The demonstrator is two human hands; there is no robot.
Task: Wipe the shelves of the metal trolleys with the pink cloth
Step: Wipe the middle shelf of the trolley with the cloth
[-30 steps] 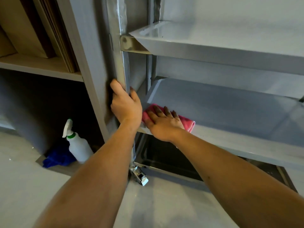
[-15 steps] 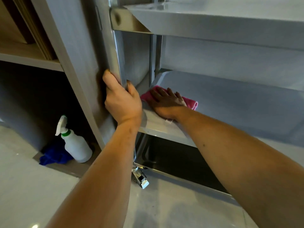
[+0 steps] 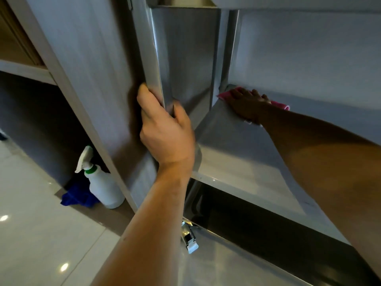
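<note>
A: Head view: where was the pink cloth (image 3: 283, 105) relative to the rear upright (image 3: 216, 58) of the trolley?

B: Just beside its foot, at the far corner of the middle shelf (image 3: 237, 162). The right hand (image 3: 246, 107) lay flat on the cloth, fingers (image 3: 240, 92) extended and pressing it down, not curled around it.

A: And the left hand (image 3: 167, 133)?

B: Its fingers were wrapped closed around the front upright (image 3: 153, 58), well apart from the cloth. The right hand was therefore the working hand.

A: The governing relation?

B: The unwiped shelf length appeared to run rightward, away from the rear upright, so the next stroke would likely follow that long axis.
</note>
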